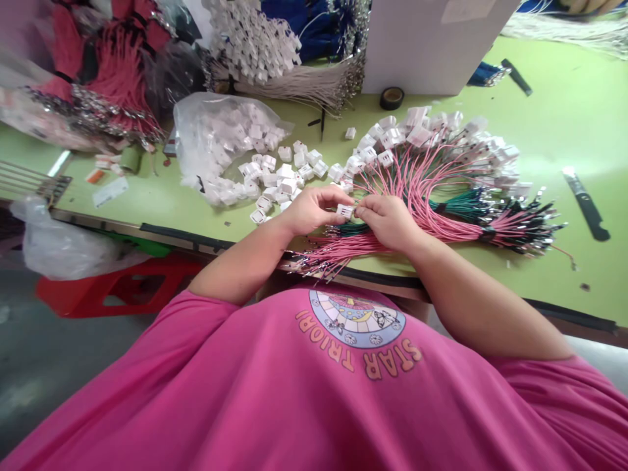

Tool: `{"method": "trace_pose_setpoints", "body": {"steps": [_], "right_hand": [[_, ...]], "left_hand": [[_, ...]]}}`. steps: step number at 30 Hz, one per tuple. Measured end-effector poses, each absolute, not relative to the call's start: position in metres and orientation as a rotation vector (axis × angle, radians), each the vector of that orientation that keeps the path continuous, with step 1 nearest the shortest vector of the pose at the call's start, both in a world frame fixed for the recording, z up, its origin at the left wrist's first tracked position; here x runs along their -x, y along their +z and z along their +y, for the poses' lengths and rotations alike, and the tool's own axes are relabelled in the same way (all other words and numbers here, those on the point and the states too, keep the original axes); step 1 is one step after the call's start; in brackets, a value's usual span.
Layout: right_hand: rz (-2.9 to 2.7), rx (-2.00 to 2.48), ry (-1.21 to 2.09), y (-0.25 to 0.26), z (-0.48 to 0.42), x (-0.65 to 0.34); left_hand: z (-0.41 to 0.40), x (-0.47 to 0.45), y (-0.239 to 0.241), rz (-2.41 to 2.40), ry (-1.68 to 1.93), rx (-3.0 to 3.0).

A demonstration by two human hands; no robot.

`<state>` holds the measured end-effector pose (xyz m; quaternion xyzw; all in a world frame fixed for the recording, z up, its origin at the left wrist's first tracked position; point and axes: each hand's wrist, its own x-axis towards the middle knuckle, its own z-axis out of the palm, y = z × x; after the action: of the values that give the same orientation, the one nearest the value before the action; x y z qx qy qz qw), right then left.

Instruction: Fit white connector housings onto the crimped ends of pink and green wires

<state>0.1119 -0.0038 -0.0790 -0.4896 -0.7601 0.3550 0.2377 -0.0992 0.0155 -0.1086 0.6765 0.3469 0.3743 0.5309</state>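
My left hand (316,208) pinches a small white connector housing (345,210) between thumb and fingers. Close against its right side, my right hand (387,219) is closed in a pinch; the thin thing at its fingertips looks like a wire end, mostly hidden. Pink wires (343,247) with metal-tipped ends lie under and in front of both hands. Right of my hands a tied bundle of pink wires (456,226) curves back, with green wires (464,206) beside it. Many white housings (419,127) sit at the bundle's far end. Loose housings (284,180) lie beyond my left hand.
A clear bag of housings (216,140) lies at the left back. Behind stand a white box (417,46), a tape roll (392,98) and white wires (309,85). A black-handled knife (586,203) rests at right. Red wire bundles (115,78) fill the far left.
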Motion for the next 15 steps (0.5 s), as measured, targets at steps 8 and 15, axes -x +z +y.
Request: {"method": "trace_pose_setpoints", "body": {"steps": [8, 15], "right_hand": [[-2.049, 1.308, 0.807, -0.083, -0.005, -0.112], [-2.099, 1.312, 0.706, -0.082, -0.006, -0.112]], "left_hand": [[0.011, 0.096, -0.097, 1.014, 0.871, -1.506], [0.009, 0.096, -0.095, 0.971, 0.906, -1.387]]}}
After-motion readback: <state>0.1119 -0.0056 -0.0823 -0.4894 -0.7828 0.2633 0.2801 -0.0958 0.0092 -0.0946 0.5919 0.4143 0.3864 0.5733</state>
